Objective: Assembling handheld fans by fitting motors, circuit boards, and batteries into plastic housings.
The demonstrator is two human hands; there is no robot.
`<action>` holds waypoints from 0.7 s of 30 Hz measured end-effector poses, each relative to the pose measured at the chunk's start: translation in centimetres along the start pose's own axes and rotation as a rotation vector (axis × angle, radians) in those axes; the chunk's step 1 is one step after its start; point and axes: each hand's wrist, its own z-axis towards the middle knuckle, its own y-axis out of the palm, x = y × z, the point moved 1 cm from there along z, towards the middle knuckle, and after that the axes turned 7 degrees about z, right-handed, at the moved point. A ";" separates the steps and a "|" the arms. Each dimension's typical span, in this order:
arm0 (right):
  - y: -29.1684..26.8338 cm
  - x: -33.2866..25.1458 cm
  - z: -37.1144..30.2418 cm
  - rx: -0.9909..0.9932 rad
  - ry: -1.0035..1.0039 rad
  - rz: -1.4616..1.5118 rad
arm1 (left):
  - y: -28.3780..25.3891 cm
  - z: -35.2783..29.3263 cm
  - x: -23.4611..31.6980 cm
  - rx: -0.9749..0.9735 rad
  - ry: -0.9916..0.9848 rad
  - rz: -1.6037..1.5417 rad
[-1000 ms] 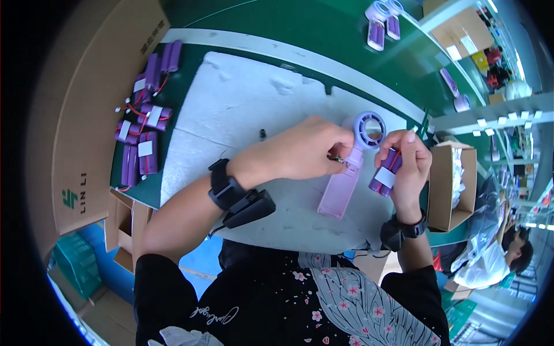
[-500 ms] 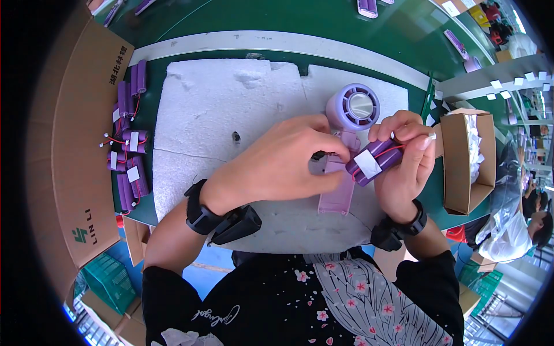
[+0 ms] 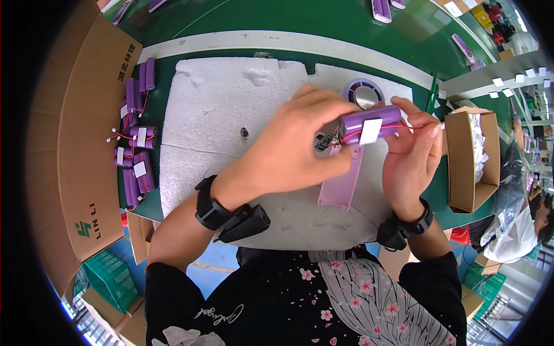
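Seemingly, left hand (image 3: 297, 147): steadies pinched battery pack (image 3: 375, 115)
Right hand (image 3: 408, 164): pinches red lead (image 3: 408, 127), perhaps tautening it
Pink casing (image 3: 339, 189): between hands

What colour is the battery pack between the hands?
Battery pack: purple; best seen in the head view.

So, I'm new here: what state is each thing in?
Left hand: gripping the battery pack's left end
Right hand: appears to pinch the red wire's end
Battery pack: held up, labelled
Red wire: stretched along the pack
Pink shell: lying on foam, open
Round purple head: resting, partly hidden
Foam board: flat, cracked
Other packs: lying clustered
Small carton: open, white pieces inside
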 end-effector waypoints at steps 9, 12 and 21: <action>0.1 -0.9 0.3 -0.062 0.052 -0.083 | -0.3 -0.1 1.0 -0.038 -0.297 -0.676; -0.2 -0.7 0.1 -0.059 0.069 -0.028 | -0.1 0.1 1.0 -0.023 -0.341 -0.820; 0.1 -0.9 0.1 -0.042 0.127 0.074 | -0.3 -0.1 0.2 -0.029 -0.367 -0.900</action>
